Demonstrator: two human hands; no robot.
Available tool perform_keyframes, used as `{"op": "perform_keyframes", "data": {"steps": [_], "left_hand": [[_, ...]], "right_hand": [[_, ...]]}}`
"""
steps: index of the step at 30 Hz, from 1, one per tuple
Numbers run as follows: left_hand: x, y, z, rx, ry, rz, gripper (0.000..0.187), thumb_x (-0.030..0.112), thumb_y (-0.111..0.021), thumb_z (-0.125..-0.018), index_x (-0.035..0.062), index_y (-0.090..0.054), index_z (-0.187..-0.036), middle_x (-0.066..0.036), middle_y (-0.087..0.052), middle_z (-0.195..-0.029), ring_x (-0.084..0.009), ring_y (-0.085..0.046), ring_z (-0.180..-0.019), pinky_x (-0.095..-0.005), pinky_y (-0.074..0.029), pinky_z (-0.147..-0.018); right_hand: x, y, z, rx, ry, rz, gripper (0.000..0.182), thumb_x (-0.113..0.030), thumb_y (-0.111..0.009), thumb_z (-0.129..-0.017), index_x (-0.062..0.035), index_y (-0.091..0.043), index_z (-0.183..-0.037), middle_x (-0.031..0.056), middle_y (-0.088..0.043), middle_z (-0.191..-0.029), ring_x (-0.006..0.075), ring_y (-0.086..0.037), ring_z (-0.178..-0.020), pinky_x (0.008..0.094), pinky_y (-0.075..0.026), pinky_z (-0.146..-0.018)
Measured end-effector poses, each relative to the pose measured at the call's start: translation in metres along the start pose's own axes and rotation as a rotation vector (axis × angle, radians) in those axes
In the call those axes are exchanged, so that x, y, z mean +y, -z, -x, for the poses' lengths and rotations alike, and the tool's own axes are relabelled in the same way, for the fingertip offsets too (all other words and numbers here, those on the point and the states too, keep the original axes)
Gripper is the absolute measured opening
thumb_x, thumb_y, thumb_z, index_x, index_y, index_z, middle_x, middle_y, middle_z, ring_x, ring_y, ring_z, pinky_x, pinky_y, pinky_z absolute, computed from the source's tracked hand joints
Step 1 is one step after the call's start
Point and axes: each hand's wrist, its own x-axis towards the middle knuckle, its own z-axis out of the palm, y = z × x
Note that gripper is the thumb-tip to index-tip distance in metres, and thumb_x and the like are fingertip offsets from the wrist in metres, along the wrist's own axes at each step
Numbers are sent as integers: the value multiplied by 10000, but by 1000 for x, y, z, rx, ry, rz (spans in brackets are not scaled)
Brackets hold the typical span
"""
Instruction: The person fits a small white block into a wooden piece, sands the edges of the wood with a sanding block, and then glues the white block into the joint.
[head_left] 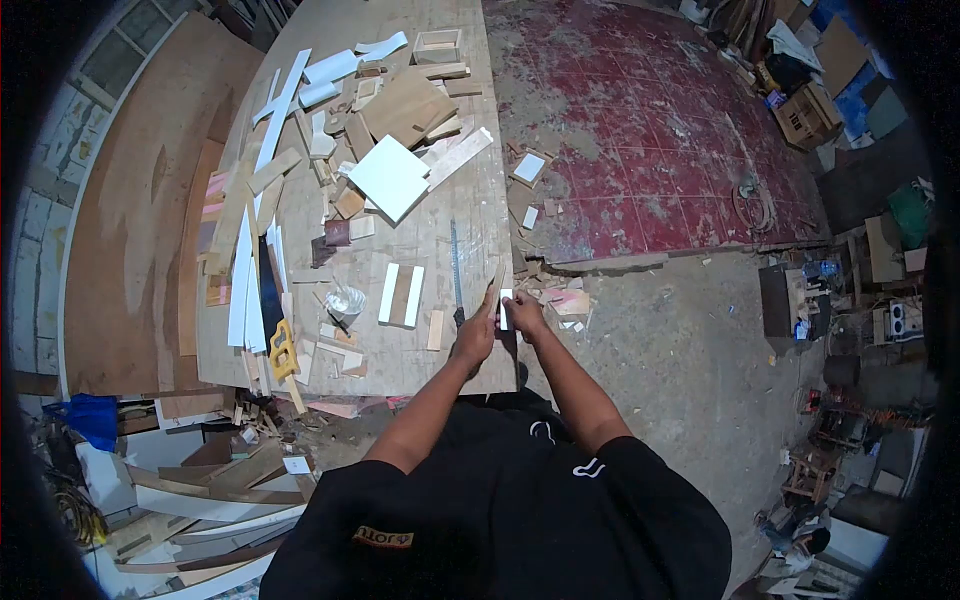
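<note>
At the right edge of the wooden table [420, 365], my left hand [477, 335] is closed around a thin wooden strip [498, 278]. Beside it my right hand [525, 312] pinches a small white piece [506, 310] against the strip. A metal ruler [456, 262] lies on the tabletop just left of my left hand. Further left are a small wood block [435, 330] and a wooden piece with two white strips [401, 295]. My fingertips are partly hidden by the pieces.
A cup with white contents [345, 302] and a yellow-handled saw [283, 352] are at the left. A white square panel [391, 178], boards and offcuts are piled farther back. Red tiled floor [640, 150] lies beyond the table's right edge.
</note>
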Motion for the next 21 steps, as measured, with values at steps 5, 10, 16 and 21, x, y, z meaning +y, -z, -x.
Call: {"op": "perform_keyframes", "data": {"steps": [5, 10, 16, 21], "left_hand": [[2, 1, -1, -29, 46, -53, 617, 166, -400, -955, 255, -149, -1512, -246, -631, -853, -375, -640, -784, -443, -495, -753], [-8, -5, -2, 58, -31, -148, 630, 179, -411, -942, 308, -156, -1503, -293, -622, -994, -459, -611, -845, -501, -483, -759], [-2, -1, -2, 14, -7, -121, 652, 149, -408, -930, 304, -142, -1505, -312, -586, -1096, -480, -594, -899, -515, -472, -796], [-9, -5, -1, 69, -100, -102, 665, 136, -414, -922, 291, -138, -1508, -305, -598, -1078, -473, -596, -902, -513, -473, -798]], "right_hand": [[-10, 4, 29, -77, -164, -75, 157, -122, -541, -938, 7, -580, -1019, 104, -634, -755, 200, -633, -572, 340, -534, -496], [-8, 14, 57, -370, -244, -53, 115, -102, -528, -945, 0, -567, -980, 87, -617, -730, 199, -614, -588, 358, -523, -532], [8, 28, 34, -647, 22, 540, 125, -158, -612, -869, -39, -645, -884, 5, -622, -739, 125, -566, -645, 303, -468, -593], [-18, 38, 11, -76, -183, 350, 202, -202, -644, -850, -4, -668, -884, 88, -664, -769, 159, -615, -652, 338, -495, -589]]}}
